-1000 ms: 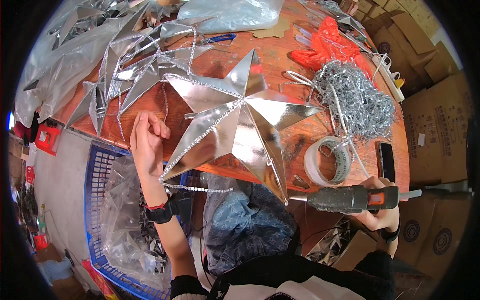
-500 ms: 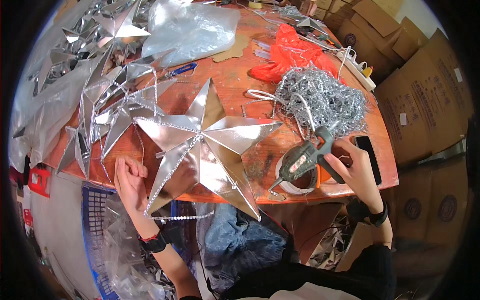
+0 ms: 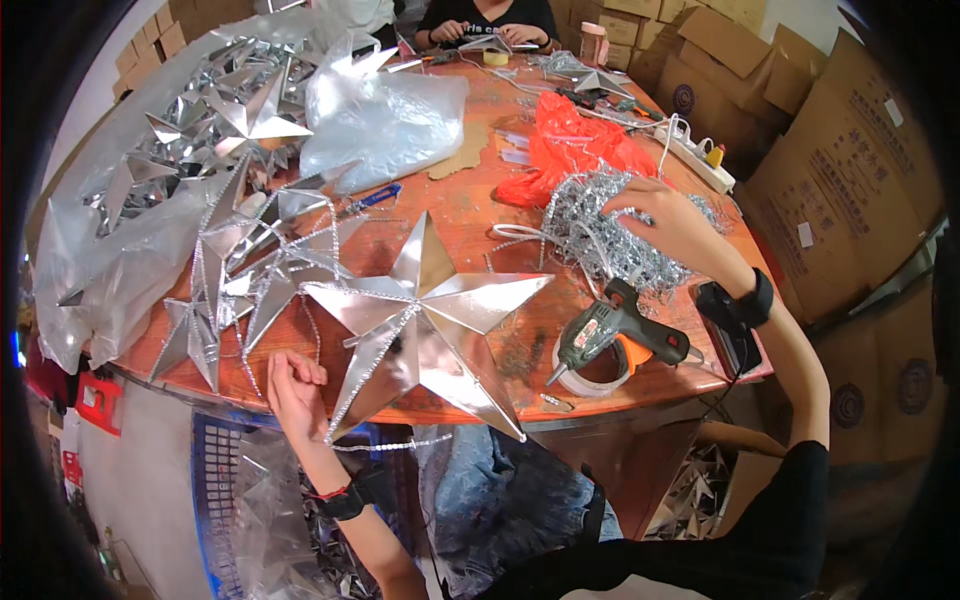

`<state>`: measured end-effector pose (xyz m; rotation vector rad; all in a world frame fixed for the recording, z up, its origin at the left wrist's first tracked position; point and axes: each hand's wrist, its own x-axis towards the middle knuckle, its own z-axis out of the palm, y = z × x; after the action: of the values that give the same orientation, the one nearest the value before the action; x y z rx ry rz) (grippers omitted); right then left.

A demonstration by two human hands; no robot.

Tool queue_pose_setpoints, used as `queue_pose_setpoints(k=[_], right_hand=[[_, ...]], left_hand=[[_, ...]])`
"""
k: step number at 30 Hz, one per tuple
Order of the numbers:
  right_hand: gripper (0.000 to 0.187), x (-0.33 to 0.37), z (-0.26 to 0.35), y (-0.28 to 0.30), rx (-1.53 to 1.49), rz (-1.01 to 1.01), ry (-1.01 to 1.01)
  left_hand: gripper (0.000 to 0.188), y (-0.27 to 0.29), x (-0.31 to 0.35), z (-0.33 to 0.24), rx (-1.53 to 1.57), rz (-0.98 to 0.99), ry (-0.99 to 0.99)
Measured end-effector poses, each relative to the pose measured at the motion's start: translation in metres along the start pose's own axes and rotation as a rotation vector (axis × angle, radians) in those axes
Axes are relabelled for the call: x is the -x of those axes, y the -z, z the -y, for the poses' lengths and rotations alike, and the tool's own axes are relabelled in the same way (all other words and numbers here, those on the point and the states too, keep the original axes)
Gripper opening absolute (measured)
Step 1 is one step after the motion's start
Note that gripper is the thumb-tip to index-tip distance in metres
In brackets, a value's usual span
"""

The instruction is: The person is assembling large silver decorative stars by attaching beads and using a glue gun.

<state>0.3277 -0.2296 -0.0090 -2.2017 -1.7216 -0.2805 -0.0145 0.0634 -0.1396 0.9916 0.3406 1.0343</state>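
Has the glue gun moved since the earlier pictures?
Yes. Against the tape roll, the glue gun has moved forward: first held by the right hand on the roll's near side, it now lies over the roll.

From the person's head, a wide fisheye view looks down and forward over the reddish-brown wooden table (image 3: 467, 232), near enough that the shiny silver five-pointed star (image 3: 428, 325) sits mid-frame. Brown cardboard boxes (image 3: 850, 160) curve along its right rim.
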Motion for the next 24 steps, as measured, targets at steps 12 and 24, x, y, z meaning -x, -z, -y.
queue_pose_setpoints(k=[12,24], right_hand=[[0.009,-0.021,-0.012,-0.004,-0.110,0.020,0.025],[0.016,-0.073,-0.033,0.129,-0.315,-0.649,-0.104]], left_hand=[[0.024,-0.002,0.005,-0.002,0.039,0.029,-0.008],[0.024,-0.001,0.003,0.001,0.186,-0.005,0.047]])
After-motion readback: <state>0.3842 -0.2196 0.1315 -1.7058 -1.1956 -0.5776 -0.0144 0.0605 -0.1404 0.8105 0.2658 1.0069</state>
